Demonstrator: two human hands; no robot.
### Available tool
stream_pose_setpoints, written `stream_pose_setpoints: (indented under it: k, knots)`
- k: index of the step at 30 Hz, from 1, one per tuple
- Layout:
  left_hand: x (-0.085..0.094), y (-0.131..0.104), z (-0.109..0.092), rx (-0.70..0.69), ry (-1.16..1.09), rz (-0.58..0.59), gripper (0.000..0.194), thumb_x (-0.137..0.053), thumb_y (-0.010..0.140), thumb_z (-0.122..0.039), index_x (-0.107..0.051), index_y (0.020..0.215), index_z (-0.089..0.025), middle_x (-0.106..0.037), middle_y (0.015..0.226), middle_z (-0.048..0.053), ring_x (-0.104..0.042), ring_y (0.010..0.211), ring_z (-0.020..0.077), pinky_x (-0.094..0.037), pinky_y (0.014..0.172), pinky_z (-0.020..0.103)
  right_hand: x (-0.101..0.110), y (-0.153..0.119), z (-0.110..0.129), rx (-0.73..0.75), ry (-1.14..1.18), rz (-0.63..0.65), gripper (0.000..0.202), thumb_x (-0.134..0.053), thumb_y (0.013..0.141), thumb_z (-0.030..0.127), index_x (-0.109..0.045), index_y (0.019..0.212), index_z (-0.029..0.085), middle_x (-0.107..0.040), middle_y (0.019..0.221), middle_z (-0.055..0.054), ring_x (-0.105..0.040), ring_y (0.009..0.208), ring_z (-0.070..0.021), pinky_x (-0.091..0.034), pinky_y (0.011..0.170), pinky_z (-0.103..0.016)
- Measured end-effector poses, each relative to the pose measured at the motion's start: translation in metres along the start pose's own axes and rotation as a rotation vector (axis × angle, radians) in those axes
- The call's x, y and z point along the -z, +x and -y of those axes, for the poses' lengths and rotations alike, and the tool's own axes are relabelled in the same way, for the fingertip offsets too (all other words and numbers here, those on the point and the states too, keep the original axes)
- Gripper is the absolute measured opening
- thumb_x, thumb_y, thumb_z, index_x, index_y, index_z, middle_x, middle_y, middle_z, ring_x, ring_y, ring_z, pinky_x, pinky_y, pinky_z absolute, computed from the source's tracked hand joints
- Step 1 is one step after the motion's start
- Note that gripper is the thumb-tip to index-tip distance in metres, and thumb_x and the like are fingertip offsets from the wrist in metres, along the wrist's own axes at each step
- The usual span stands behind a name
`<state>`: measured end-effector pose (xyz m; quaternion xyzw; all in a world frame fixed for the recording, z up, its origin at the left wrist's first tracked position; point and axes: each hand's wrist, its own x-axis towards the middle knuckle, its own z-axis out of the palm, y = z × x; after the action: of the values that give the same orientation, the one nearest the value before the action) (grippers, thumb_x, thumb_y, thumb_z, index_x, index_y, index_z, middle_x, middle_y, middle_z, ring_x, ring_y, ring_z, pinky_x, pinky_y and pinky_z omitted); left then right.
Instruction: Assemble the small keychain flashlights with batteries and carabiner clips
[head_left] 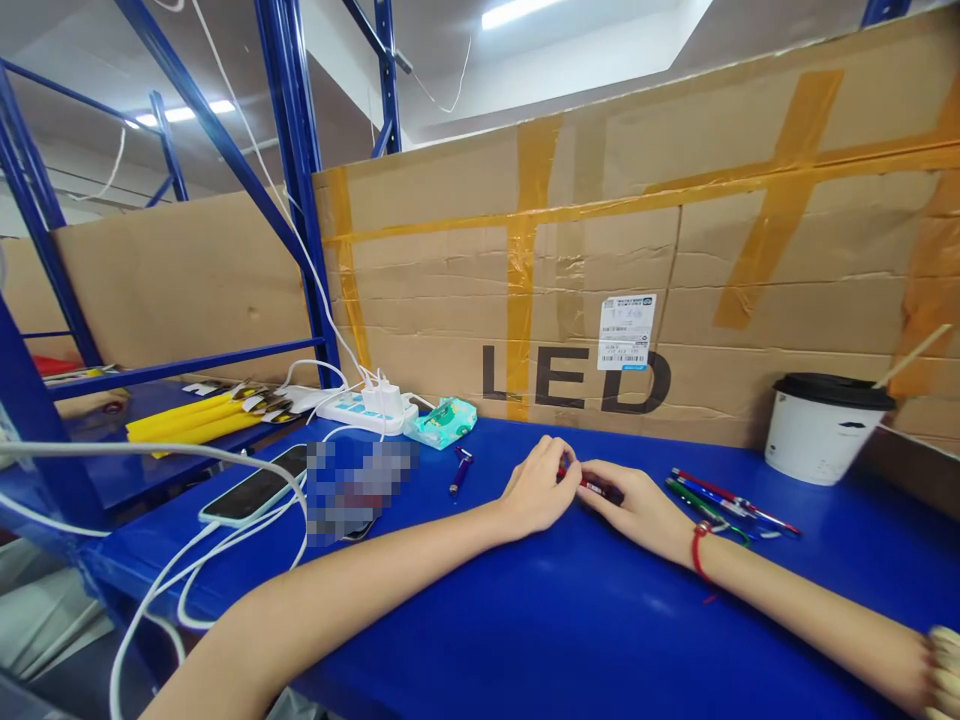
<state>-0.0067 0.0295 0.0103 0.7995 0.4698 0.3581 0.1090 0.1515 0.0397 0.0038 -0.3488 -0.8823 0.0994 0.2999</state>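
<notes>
Two hands holding red object, "LED" cardboard

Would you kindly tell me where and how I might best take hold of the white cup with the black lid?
I'd grip the white cup around its body, below the black lid, probably from the near side: it stands upright and narrows downward, with cardboard behind it and a thin tan stick leaning out rightward.

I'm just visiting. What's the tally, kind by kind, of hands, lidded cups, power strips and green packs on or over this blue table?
Hands (left hand, right hand): 2
Lidded cup: 1
Power strip: 1
Green pack: 1
Total: 5
The red thing between the hands, partly hidden, isn't counted.
</notes>
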Motion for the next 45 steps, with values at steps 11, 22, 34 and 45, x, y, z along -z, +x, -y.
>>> stream_pose_setpoints:
  k: [11,22,34,45]
  knots:
    - [0.007,-0.009,-0.013,-0.118,0.070,0.057,0.018,-0.030,0.088,-0.028,-0.046,0.093,-0.020,-0.052,0.092,0.002,-0.051,0.088,0.0159,-0.041,0.079,0.028,-0.006,-0.005,-0.005,0.071,-0.109,-0.040,0.027,-0.032,0.088,0.031,-0.054,0.099,0.020,-0.063,0.096,-0.009,-0.060,0.086,-0.0219,-0.048,0.074,-0.034]
    - [-0.004,-0.004,-0.008,0.311,-0.665,-0.022,0.022,-0.030,0.081,-0.021,-0.048,0.070,-0.016,-0.052,0.064,-0.001,-0.049,0.054,0.0088,-0.039,0.054,0.019,-0.002,-0.008,0.011,0.097,-0.092,-0.038,0.028,-0.028,0.090,0.023,-0.044,0.113,0.022,-0.057,0.102,-0.007,-0.056,0.093,-0.0172,-0.046,0.081,-0.033]
    - [-0.003,-0.004,-0.009,0.272,-0.683,0.054,0.024,-0.031,0.077,-0.025,-0.048,0.062,-0.016,-0.048,0.057,-0.002,-0.046,0.055,0.0108,-0.037,0.057,0.021,0.003,-0.011,0.029,-0.020,-0.253,-0.037,0.030,-0.030,0.090,0.037,-0.056,0.097,0.024,-0.057,0.083,-0.002,-0.055,0.079,-0.0159,-0.044,0.067,-0.028]
    - [-0.004,-0.002,-0.007,0.350,-0.759,0.074,0.031,-0.032,0.079,-0.029,-0.048,0.057,-0.015,-0.049,0.057,0.000,-0.044,0.054,0.0104,-0.037,0.056,0.020,-0.003,-0.010,0.018,-0.092,0.075,0.134,0.031,-0.045,0.081,0.047,-0.065,0.089,0.024,-0.065,0.085,-0.001,-0.057,0.073,-0.0155,-0.041,0.064,-0.026]
